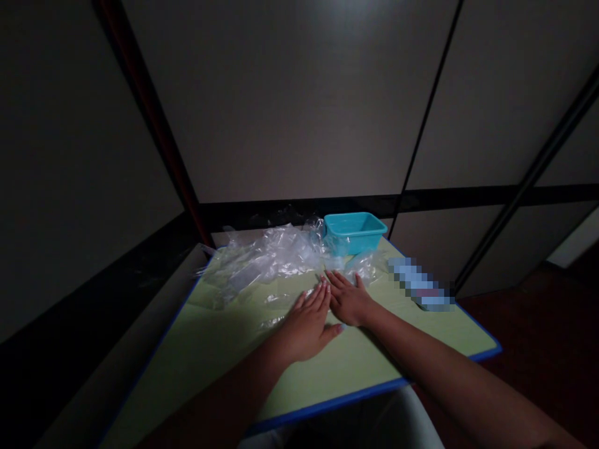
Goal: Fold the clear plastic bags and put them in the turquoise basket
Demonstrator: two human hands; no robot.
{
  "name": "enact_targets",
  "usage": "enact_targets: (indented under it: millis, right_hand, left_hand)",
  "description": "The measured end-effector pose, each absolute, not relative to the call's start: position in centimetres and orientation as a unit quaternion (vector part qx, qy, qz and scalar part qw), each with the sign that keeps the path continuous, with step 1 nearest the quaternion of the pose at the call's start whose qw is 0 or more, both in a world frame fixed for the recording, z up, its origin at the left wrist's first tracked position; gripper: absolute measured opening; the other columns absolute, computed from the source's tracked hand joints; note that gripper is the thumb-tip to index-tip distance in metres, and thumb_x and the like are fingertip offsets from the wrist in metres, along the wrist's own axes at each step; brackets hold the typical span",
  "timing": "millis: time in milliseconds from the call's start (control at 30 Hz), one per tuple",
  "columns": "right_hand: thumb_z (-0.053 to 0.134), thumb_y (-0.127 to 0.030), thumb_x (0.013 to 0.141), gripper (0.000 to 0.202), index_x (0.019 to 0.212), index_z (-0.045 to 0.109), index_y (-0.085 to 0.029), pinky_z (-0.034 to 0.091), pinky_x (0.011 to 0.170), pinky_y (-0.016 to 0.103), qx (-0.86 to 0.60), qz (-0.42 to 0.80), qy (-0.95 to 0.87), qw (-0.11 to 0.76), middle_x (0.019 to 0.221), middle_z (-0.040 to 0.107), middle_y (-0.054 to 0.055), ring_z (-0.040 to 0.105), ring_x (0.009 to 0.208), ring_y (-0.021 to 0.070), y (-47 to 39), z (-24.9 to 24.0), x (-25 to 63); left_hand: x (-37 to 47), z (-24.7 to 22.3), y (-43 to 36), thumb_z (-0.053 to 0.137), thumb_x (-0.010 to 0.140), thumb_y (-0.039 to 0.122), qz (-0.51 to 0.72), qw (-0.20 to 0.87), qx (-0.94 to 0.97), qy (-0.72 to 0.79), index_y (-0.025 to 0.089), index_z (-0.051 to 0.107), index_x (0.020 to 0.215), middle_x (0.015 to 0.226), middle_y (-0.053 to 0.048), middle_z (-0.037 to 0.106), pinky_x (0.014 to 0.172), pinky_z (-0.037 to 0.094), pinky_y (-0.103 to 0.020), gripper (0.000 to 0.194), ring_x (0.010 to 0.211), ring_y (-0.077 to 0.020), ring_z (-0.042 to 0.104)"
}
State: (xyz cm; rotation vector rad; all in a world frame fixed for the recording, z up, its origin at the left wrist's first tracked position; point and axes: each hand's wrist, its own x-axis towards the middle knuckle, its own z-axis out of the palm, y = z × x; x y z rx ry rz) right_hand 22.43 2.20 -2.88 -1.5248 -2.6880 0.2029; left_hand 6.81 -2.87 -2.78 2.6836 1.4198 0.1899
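My left hand point(309, 327) lies flat with its fingers stretched forward and the thumb out to the right. Part of a clear plastic bag point(277, 299) shows beside and under its fingers. Close against it, my right hand point(349, 299) is spread flat, its fingers pointing forward and left. The fingertips of both hands meet or nearly meet. Beyond them spreads a heap of crumpled clear plastic bags point(281, 252). More crumpled clear plastic point(367, 265) lies just ahead of my right fingers. What is under the palms is hidden.
The light green table point(219, 368) has a blue edge. A turquoise plastic basket point(358, 234) stands at its far side, partly behind the plastic. To the right lies a pale blue, blurred-out long item point(421, 287). Panelled cabinet doors point(299, 112) rise behind the table.
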Motion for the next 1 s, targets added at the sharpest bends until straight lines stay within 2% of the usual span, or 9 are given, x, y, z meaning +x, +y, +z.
enact_targets:
  millis: [233,400,733,900,1000]
  right_hand:
    - [0.013,-0.043,0.090,0.053,0.142,0.006,-0.030,0.001,0.100,0.061,-0.498,0.066,-0.864,0.039,0.148,0.008,0.000,0.007,0.135,0.0221,2.3,-3.2,22.4]
    - [0.011,-0.044,0.091,0.053,0.141,0.005,-0.032,0.001,0.101,0.059,-0.505,0.065,-0.860,0.034,0.149,0.006,-0.002,0.004,0.136,0.0220,2.2,-3.0,22.3]
    - [0.009,-0.042,0.091,0.057,0.142,-0.004,-0.022,0.000,0.102,0.056,-0.509,0.063,-0.858,0.027,0.149,0.001,0.004,-0.001,0.136,0.0198,1.8,-2.4,22.1]
    - [0.008,-0.043,0.090,0.059,0.142,-0.002,-0.017,-0.002,0.103,0.055,-0.509,0.072,-0.857,0.034,0.148,0.001,0.004,-0.001,0.136,0.0180,2.0,-2.5,22.2]
    - [0.008,-0.044,0.090,0.061,0.142,-0.001,-0.015,-0.002,0.102,0.056,-0.507,0.073,-0.858,0.037,0.148,0.001,0.004,0.000,0.136,0.0187,2.0,-2.5,22.1]
  left_hand:
    - [6.6,-3.4,-3.3,0.016,0.084,0.063,0.054,0.059,0.865,0.496,0.007,0.021,0.139,0.146,-0.016,0.013,0.109,0.012,-0.046,0.079,0.136,-0.0251,0.006]
    - [6.5,-3.7,-3.5,0.020,0.082,0.064,0.061,0.059,0.839,0.538,0.012,0.021,0.140,0.146,-0.015,0.014,0.107,0.013,-0.048,0.078,0.135,-0.0273,0.005]
    - [4.3,-4.0,-3.3,0.024,0.078,0.068,0.053,0.016,0.759,0.648,0.005,0.019,0.140,0.144,-0.022,0.015,0.105,0.017,-0.048,0.088,0.134,-0.0339,0.008]
    - [2.2,-4.2,-3.9,0.021,0.082,0.063,0.045,0.003,0.741,0.670,0.001,0.020,0.139,0.144,-0.024,0.014,0.105,0.018,-0.045,0.084,0.134,-0.0316,0.010]
    - [1.0,-4.1,-4.3,0.020,0.081,0.062,0.027,0.019,0.704,0.710,0.001,0.019,0.139,0.144,-0.023,0.012,0.104,0.019,-0.048,0.084,0.134,-0.0315,0.010]
